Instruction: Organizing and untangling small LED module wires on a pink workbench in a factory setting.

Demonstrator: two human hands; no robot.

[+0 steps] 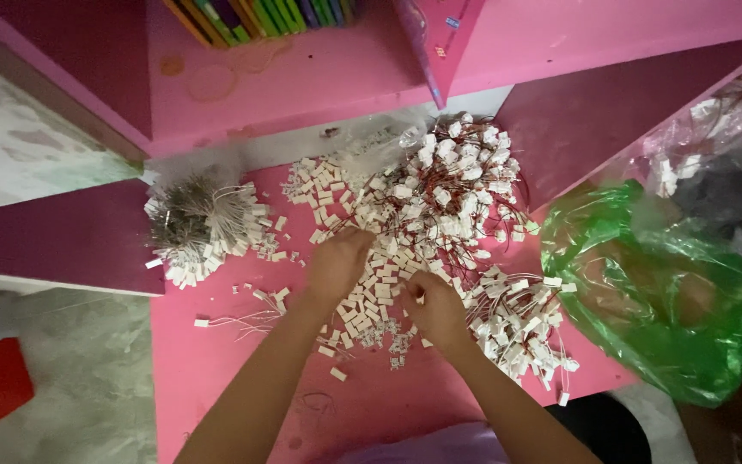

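Both grips curled down in loose white connectors [371,288] at bench [216,361] centre: left hand [337,262], right hand [435,305], can't tell what's pinched. Sorting w/ wired bundle [203,223] at 10 o'clock; next needs one clean pick.

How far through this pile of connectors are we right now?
Looks done: a gathered bundle of wired pieces lies apart at left. In hand: the left hand and right hand work in the loose white connectors. Left: a big tangled heap with red wires and a smaller heap.
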